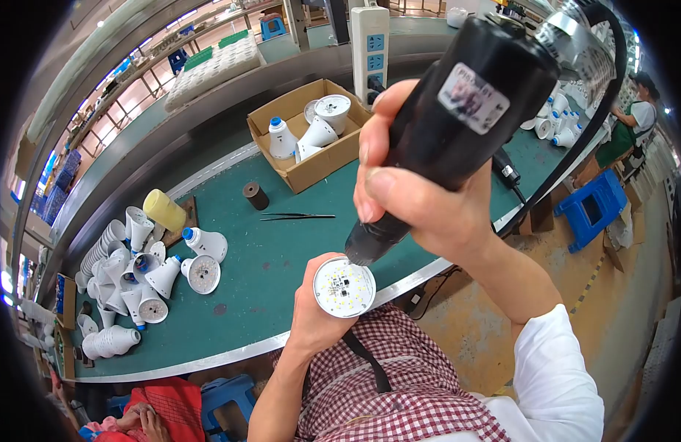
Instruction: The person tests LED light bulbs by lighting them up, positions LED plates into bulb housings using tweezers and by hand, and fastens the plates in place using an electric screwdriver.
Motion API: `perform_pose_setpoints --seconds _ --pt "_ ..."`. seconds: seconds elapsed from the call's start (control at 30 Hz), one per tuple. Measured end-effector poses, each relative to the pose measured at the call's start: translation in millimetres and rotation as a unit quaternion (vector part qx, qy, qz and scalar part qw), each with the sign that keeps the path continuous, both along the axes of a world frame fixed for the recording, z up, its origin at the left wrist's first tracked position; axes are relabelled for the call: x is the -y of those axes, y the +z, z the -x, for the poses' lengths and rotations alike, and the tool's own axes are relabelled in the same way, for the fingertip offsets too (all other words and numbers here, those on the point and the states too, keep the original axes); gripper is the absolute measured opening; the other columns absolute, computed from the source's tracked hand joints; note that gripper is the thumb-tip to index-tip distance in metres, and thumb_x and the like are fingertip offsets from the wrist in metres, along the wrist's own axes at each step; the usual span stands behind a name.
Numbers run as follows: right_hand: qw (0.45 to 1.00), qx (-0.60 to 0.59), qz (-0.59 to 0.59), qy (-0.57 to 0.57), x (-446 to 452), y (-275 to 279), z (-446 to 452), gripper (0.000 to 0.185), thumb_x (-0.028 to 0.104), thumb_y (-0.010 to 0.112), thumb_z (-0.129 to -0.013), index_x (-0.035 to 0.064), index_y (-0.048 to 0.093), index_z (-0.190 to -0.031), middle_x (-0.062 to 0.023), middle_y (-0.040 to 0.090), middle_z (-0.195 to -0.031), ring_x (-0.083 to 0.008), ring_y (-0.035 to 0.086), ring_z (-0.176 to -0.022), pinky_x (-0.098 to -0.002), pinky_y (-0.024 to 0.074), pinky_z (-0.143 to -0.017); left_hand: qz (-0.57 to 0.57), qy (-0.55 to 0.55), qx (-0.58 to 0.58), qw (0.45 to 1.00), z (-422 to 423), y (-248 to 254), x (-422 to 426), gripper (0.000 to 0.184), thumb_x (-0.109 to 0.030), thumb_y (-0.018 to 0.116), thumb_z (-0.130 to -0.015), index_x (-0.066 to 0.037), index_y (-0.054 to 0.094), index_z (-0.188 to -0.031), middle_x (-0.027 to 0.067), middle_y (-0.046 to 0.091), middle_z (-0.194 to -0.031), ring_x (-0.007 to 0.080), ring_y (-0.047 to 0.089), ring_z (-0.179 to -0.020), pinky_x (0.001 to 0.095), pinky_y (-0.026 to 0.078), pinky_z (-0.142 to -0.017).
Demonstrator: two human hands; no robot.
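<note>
My right hand [421, 180] is wrapped round a black electric screwdriver [458, 110] that hangs from a cable and points down to the left. Its dark tip sits at the upper edge of an LED bulb [345, 287]; whether the two touch, I cannot tell. My left hand [317, 306] grips that bulb by its body, its round LED board facing up toward the camera. The bulb's lower body is hidden by my fingers and the board. Black tweezers [297, 216] and a dark cylinder [255, 196] lie beyond on the green bench [255, 265].
White bulb housings [123, 276] are heaped at the left beside a yellow roll [164, 210]. A cardboard box [303, 166] with several bulbs stands at the back, near a power strip [370, 51]. People sit at lower left and far right; a blue stool [591, 206] stands right.
</note>
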State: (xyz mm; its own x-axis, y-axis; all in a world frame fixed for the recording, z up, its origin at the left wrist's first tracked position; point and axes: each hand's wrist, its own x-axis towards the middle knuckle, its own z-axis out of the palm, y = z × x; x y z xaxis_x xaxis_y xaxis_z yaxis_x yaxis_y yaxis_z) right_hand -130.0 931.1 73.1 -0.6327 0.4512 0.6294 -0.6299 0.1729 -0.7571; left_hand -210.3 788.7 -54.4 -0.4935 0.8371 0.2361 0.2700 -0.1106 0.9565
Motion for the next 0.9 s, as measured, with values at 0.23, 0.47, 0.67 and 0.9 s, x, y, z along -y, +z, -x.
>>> perform_pose_setpoints --seconds 0.23,0.47,0.67,0.9 --pt "0.986 0.019 0.144 -0.077 -49.4 26.8 -22.1 0.036 0.009 0.056 -0.078 0.0006 0.042 -0.110 -0.0077 0.051 -0.084 -0.0124 0.050 -0.058 -0.0283 0.0428 -0.053 -0.010 0.025 -0.085 0.996 14.8 0.6 12.9 0.064 0.001 0.073 -0.055 -0.002 0.043 -0.112 0.0087 0.055 -0.099 0.0167 0.055 -0.092 0.0268 0.044 -0.081" --pt "0.851 0.402 0.036 -0.336 -170.1 -39.6 -56.5 0.039 0.029 0.054 -0.078 -0.0015 0.042 -0.099 -0.0056 0.048 -0.071 -0.0154 0.050 -0.052 -0.0282 0.0431 -0.049 -0.015 0.028 0.195 0.980 26.1 -12.2 18.1 0.071 0.009 0.062 -0.060 0.000 0.032 -0.123 0.0083 0.049 -0.106 0.0160 0.051 -0.099 0.0288 0.043 -0.085" --pt "0.666 0.499 -0.343 -0.435 -211.9 -105.7 -52.5 0.039 0.020 0.055 -0.075 -0.0112 0.046 -0.098 -0.0316 0.054 -0.095 -0.0430 0.052 -0.093 -0.0429 0.0404 -0.085 -0.049 -0.005 0.230 0.972 20.4 6.4 10.4 0.074 0.004 0.067 -0.062 -0.001 0.030 -0.126 0.0076 0.049 -0.106 0.0153 0.052 -0.097 0.0273 0.043 -0.084" --pt "0.622 0.564 -0.368 -0.399 -208.4 -133.6 -47.4 0.047 0.015 0.059 -0.075 -0.0033 0.041 -0.115 -0.0262 0.048 -0.109 -0.0398 0.047 -0.103 -0.0431 0.0394 -0.088 -0.068 -0.003 0.232 0.970 28.0 5.8 17.3 0.082 -0.011 0.074 -0.059 -0.002 0.029 -0.127 0.0088 0.047 -0.109 0.0166 0.048 -0.102 0.0284 0.040 -0.087"
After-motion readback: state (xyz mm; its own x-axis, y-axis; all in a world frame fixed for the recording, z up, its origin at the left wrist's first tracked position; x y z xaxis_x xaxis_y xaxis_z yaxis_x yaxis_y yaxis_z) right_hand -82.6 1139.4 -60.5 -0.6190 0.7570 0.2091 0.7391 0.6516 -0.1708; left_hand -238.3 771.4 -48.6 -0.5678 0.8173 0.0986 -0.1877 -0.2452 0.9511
